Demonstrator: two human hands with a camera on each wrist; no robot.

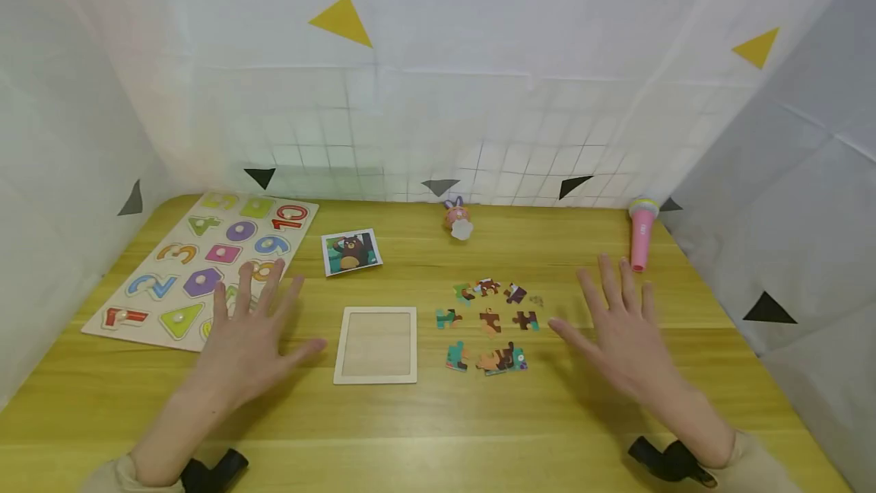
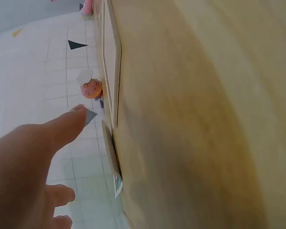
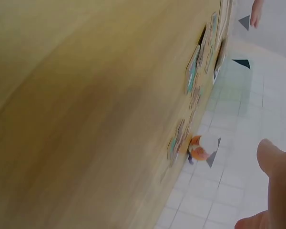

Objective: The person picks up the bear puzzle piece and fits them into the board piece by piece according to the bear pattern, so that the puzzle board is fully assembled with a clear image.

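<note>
My left hand (image 1: 248, 341) hovers with fingers spread, partly over the number-and-shape peg board (image 1: 164, 249), and holds nothing. On the other side my right hand (image 1: 626, 333), also spread and holding nothing, hangs over the table to the right of the loose jigsaw pieces (image 1: 490, 320). Those brown, teal and green pieces lie in rough rows; a few at the lower right overlap or touch. Between the left hand and the pieces lies a square wooden puzzle frame (image 1: 376, 311). In the left wrist view, the thumb (image 2: 66, 126) is in the air, off the tabletop.
Behind the frame lies a bear picture card (image 1: 352, 251). A small figurine with bunny ears (image 1: 458, 217) stands at the back middle, and a pink toy microphone (image 1: 640, 238) lies at the back right. White cloth walls (image 1: 438, 112) surround the wooden table (image 1: 438, 440).
</note>
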